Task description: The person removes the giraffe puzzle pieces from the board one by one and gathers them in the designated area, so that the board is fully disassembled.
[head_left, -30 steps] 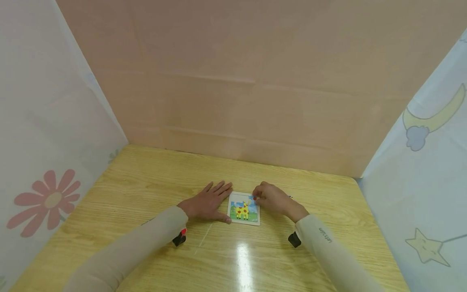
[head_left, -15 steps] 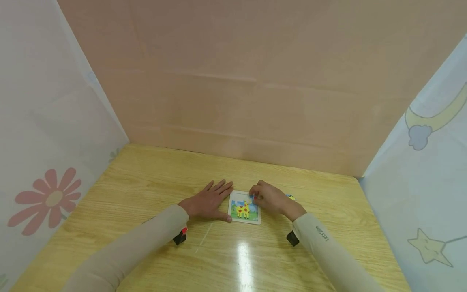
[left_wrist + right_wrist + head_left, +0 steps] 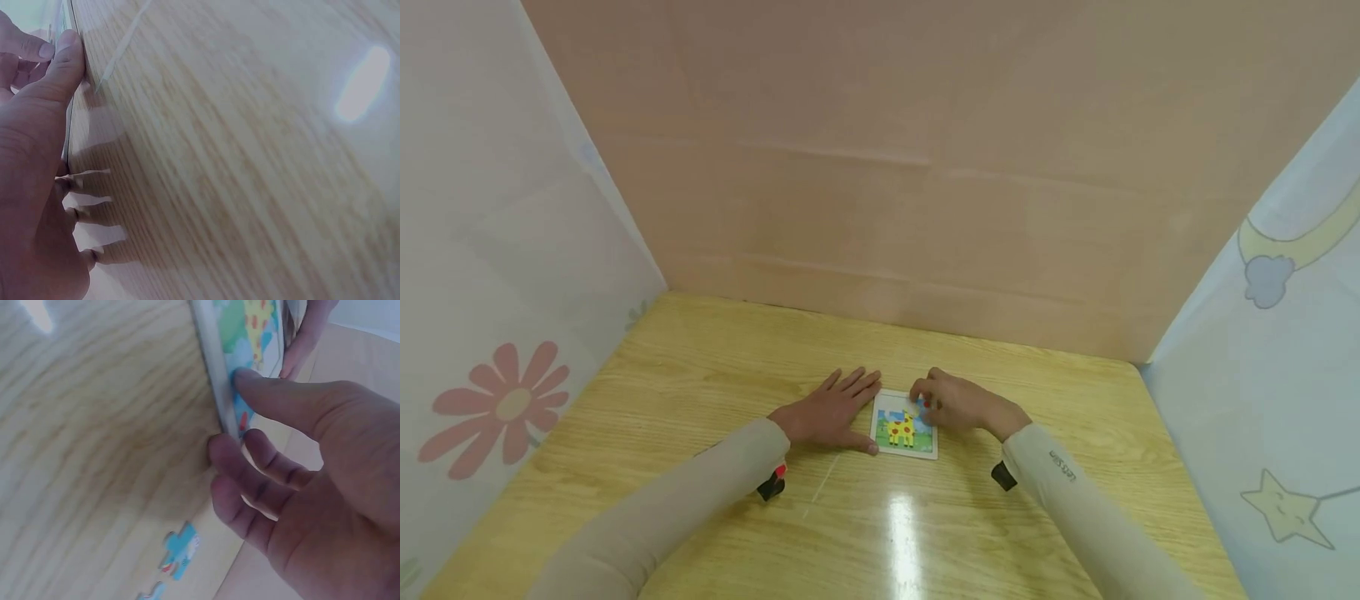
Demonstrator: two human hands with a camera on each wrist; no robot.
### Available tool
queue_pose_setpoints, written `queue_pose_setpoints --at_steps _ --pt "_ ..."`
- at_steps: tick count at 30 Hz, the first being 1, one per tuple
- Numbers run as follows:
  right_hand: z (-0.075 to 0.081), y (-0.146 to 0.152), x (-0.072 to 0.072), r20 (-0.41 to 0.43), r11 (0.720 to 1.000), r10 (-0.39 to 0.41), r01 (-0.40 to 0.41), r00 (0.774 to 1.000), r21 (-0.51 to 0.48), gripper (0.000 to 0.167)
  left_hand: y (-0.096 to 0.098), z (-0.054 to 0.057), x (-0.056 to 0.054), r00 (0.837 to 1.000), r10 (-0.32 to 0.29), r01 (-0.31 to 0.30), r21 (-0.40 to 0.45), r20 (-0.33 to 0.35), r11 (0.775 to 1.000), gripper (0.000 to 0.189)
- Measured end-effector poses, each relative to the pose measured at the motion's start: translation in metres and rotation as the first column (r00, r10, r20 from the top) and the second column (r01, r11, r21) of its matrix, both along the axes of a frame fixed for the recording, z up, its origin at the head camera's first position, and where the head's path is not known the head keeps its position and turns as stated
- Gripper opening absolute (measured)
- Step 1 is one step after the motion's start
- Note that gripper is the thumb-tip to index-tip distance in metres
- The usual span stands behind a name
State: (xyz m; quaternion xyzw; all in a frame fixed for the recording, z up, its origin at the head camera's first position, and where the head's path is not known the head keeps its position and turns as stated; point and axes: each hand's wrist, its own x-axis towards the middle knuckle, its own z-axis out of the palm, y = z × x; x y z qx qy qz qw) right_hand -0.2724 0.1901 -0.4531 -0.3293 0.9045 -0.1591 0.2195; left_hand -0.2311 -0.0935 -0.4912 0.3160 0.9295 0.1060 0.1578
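Note:
A square giraffe jigsaw puzzle (image 3: 901, 433) in a pale frame lies flat on the table between the hands. Its upper part shows bare white backing. The left hand (image 3: 829, 414) rests spread at the frame's left side, thumb near the lower left corner; in the left wrist view its thumb (image 3: 62, 62) lies along the edge. The right hand (image 3: 961, 403) is at the upper right corner with bent fingers. Between its thumb and fingers is a blue puzzle piece with a red mark (image 3: 244, 420), at the frame's corner. The fingers partly cover this piece in the head view.
Loose blue puzzle pieces (image 3: 179, 551) lie on the wooden table (image 3: 715, 358) beside the right hand, hidden from the head view. A brown backdrop (image 3: 880, 208) stands behind the table, with patterned white sheets at both sides.
The right hand has shifted slightly left over the puzzle's upper right corner with the piece. A loose piece seen behind that hand half a second ago is now hidden. The left hand stays put.

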Motion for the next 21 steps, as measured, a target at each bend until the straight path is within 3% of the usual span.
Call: queue_pose_setpoints --at_steps 12,21 --pt "0.0018 -0.0013 -0.0066 0.035 0.999 -0.031 0.03 0.999 0.034 0.03 0.0021 0.0019 0.0003 1.0 -0.004 0.004 -0.004 -0.011 1.0 0.111" --pt "-0.0006 -0.0044 -0.0052 0.04 0.999 -0.038 0.039 0.998 -0.038 0.031 0.0019 0.0028 0.0019 1.0 0.008 -0.008 -0.003 0.0 1.0 0.111"
